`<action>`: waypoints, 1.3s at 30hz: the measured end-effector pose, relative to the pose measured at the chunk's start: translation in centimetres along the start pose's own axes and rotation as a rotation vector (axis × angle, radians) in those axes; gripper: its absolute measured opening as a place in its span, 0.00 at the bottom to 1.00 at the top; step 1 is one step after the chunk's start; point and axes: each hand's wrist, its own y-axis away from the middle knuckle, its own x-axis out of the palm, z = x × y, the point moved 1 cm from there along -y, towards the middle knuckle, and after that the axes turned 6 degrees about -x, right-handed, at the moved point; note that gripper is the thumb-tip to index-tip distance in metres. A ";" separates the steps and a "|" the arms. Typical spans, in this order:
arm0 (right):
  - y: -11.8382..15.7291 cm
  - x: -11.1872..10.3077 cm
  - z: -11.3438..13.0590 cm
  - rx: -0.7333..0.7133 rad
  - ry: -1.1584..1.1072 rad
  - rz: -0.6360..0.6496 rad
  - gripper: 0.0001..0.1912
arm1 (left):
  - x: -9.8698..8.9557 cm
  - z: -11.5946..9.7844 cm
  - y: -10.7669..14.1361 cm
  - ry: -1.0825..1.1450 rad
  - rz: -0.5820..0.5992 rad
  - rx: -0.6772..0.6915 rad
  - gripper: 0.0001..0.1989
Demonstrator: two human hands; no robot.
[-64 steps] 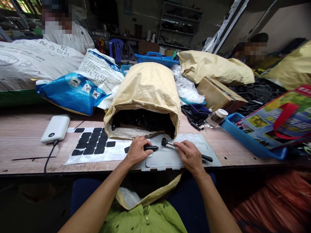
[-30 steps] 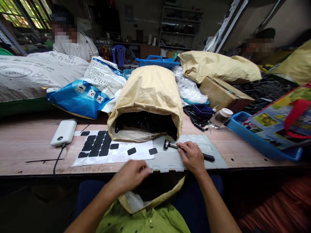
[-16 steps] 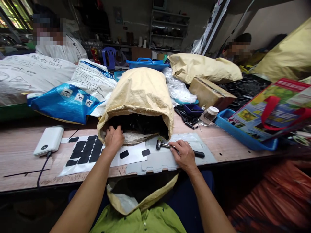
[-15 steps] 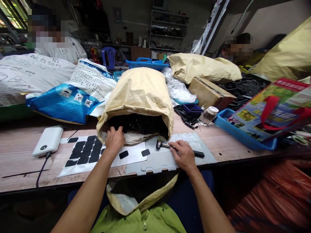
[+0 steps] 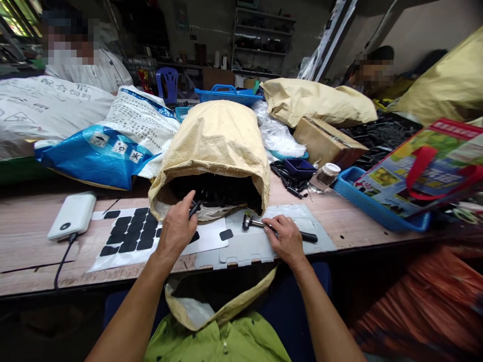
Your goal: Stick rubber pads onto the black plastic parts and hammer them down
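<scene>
My left hand [image 5: 176,224] is closed on a slim black pen-like piece [image 5: 194,208], just in front of the mouth of a tan paper sack [image 5: 219,136]. Dark pieces [image 5: 222,190] lie heaped in the shadow inside the sack. My right hand [image 5: 284,238] is wrapped round the shaft of a small hammer [image 5: 308,237], whose head points left. The hammer rests on or just above a grey plastic sheet [image 5: 241,256]. Under my left wrist lies a white sheet with black rounded stickers [image 5: 130,234]. One sticker [image 5: 226,235] sits apart, left of the hammer head.
A white power bank [image 5: 72,216] with a cable lies at left. Blue-and-white sacks [image 5: 124,136] stand behind it. To the right are a clear jar [image 5: 324,178], a blue basket [image 5: 377,206] and a cardboard box [image 5: 324,141]. An open tan bag [image 5: 226,311] hangs at the table's front edge. Two people sit across.
My left hand has come out of the sack's mouth towards me, now with a black piece in its fingers. My right hand and the hammer have stayed in place.
</scene>
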 end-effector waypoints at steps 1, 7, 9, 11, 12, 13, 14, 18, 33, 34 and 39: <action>0.0 0.0 0.0 0.000 0.000 -0.002 0.12 | 0.5 -0.7 0.5 0.099 0.031 0.073 0.35; 0.0 0.0 0.1 0.001 0.005 -0.003 0.12 | 4.2 -3.6 3.1 0.377 0.366 0.303 0.37; 0.0 -0.1 0.1 -0.002 0.005 -0.004 0.12 | 4.8 -3.6 3.4 0.362 0.378 0.300 0.35; 0.0 -0.1 0.2 -0.005 0.006 -0.004 0.12 | 5.0 -3.2 3.5 0.342 0.322 0.288 0.30; 0.0 -0.2 0.2 -0.005 0.006 -0.004 0.12 | 5.0 -3.0 3.5 0.328 0.284 0.277 0.26; 0.0 -0.1 0.2 -0.004 0.006 -0.004 0.12 | 5.1 -2.7 3.5 0.311 0.251 0.264 0.22; -0.1 -0.1 0.2 -0.003 0.007 -0.004 0.12 | 5.2 -2.4 3.4 0.293 0.231 0.250 0.18; -0.1 0.1 -0.1 0.001 0.023 -0.006 0.11 | 5.9 -1.6 3.1 0.267 0.277 0.220 0.08; -1.5 -2.8 7.1 -0.098 -0.245 -0.056 0.15 | 5.3 -2.0 2.9 0.341 0.300 0.178 0.09; -1.4 -2.7 7.5 -0.105 -0.252 -0.057 0.15 | 5.4 -2.0 2.9 0.340 0.303 0.183 0.08; -0.5 -1.7 7.7 -0.132 -0.245 -0.011 0.16 | 5.4 -2.0 2.9 0.310 0.313 0.193 0.05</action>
